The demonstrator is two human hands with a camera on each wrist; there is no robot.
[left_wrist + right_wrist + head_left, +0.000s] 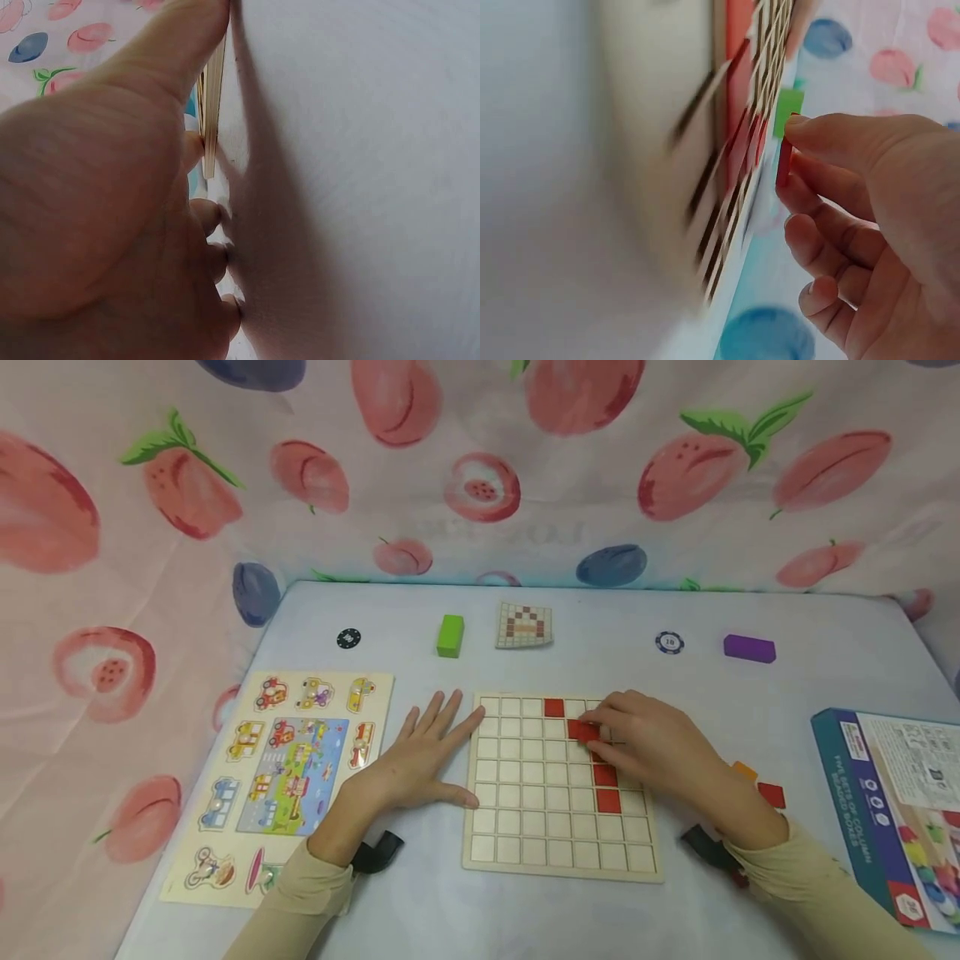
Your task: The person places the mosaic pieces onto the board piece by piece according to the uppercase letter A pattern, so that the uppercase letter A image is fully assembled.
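Observation:
A pale wooden grid board point(517, 843) lies flat on the table, with several red square tiles point(608, 801) in its cells. My left hand point(416, 768) is spread beside the board, thumb and index finger touching its left edge; the left wrist view shows that wooden edge point(214, 105) near the thumb. Over the board's upper right part, my right hand point(652, 735) pinches a red square tile point(784, 161) between thumb and index finger. In the right wrist view the tile is held on edge, apart from the board. Some cells are hidden under the right hand.
A picture peg puzzle point(375, 702) lies left. Behind the board are a green block point(451, 636), a patterned card point(524, 626), a purple block point(749, 648) and two chips point(670, 642). Loose tiles point(771, 795) lie by the right forearm; a box point(870, 810) stands far right.

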